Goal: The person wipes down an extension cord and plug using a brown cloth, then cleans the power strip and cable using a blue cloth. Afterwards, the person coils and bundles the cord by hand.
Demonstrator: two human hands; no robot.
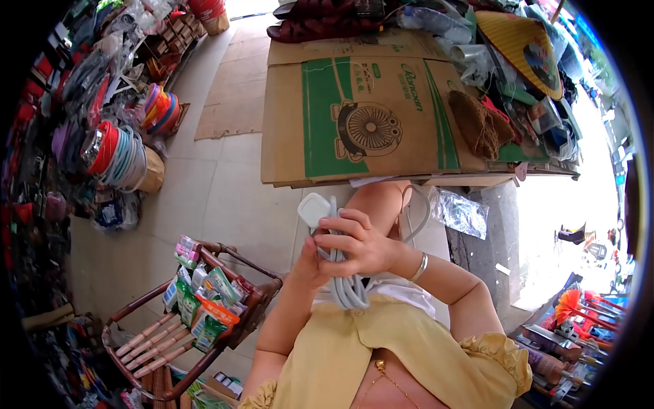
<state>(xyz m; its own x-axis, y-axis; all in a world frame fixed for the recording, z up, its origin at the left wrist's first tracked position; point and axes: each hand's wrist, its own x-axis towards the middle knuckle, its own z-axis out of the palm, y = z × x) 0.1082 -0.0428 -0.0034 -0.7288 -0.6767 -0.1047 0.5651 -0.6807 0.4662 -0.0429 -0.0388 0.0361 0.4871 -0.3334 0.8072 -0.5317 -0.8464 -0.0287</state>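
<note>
A coiled light-grey electric cable (349, 290) is bunched between my hands in front of my lap. Its white squarish end (315, 209) with rounded corners sticks up at the upper left of the bundle; whether it is a plug or a socket I cannot tell. My right hand (355, 243), with a bangle at the wrist, has its fingers closed across the front of the coil. Partly hidden behind it, my left hand (310, 264) grips the coil from the left side. One loose loop of the cable runs out to the right, past my knee.
A flattened fan carton (381, 116) covers a surface ahead, with a brown knitted thing (480, 126) and a straw hat (524, 51) at its right. A bamboo chair (146, 303) holding colourful packets (204, 300) stands to the left. Rolls of hose (126, 160) and crowded goods line the left side.
</note>
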